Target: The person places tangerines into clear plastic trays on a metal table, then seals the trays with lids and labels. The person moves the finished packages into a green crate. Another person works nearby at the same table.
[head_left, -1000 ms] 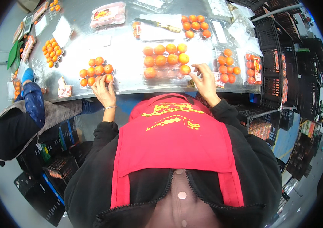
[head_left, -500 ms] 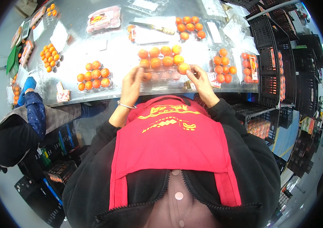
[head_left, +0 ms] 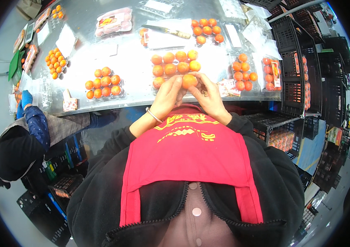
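A round orange fruit (head_left: 189, 81) is held between my two hands at the table's near edge. My right hand (head_left: 209, 94) grips it from the right, with thumb and fingers closed. My left hand (head_left: 169, 96) presses against its left side; some of its fingertips are hidden behind the fruit. Just beyond my hands, a clear plastic tray (head_left: 150, 68) holds rows of similar fruit (head_left: 169, 69). One fruit (head_left: 158, 82) sits in its near row beside my left hand, and my hands hide the rest of that row.
Filled fruit trays lie left (head_left: 105, 80) and right (head_left: 244, 76). A knife (head_left: 162, 29) rests on white sheets beyond the middle tray. Black crates (head_left: 286, 53) stand at the right. At the left, a co-worker's blue-gloved hand (head_left: 27, 99) is at the table edge.
My left hand has moved right to meet the fruit. My right hand has brought that fruit slightly left and nearer to me, away from the tray's right end.
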### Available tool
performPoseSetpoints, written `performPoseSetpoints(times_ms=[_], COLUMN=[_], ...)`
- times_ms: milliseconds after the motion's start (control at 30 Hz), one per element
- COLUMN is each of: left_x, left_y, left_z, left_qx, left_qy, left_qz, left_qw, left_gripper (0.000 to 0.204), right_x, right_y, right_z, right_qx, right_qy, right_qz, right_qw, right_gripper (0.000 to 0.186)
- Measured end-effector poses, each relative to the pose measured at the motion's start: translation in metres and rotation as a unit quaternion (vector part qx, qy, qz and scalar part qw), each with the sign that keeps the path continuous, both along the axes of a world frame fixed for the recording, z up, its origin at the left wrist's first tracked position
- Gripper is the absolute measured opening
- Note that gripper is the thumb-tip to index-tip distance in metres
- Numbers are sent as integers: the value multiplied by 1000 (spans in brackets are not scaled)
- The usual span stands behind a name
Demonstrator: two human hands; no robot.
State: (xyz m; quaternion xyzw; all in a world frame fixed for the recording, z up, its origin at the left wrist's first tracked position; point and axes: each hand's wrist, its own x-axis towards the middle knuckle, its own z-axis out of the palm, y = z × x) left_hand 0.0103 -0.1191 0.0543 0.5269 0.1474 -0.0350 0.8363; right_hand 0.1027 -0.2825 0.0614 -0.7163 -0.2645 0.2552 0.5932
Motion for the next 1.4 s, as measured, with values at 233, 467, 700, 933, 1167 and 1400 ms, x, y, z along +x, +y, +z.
performPoseSetpoints(times_ms=[233,467,700,933,1167,1400], left_x=[-1,-2,0,-3,-7,-6], left_y=[-2,0,2,3,7,7], left_z=[-7,-5,0,1,-3,-13], left_qx=[-37,-48,59,347,323,352], left_qy=[18,49,-13,-76,-40,-164], left_qz=[24,86,88,97,100,126], left_qw=[999,994,994,930,940,913], left_gripper=[32,26,30,30,21,13], right_x=[-1,3,-1,-2,2,5], right_y=[7,0,4,3,1,-3], right_z=[2,-1,0,-3,-4,-7], right_qx=[-45,-84,29,35,12,28], right_qy=[-95,25,-62,-117,-108,111], right_qz=[-19,22,35,35,53,63], right_qw=[994,996,997,992,993,991], right_gripper=[37,41,41,45,53,50])
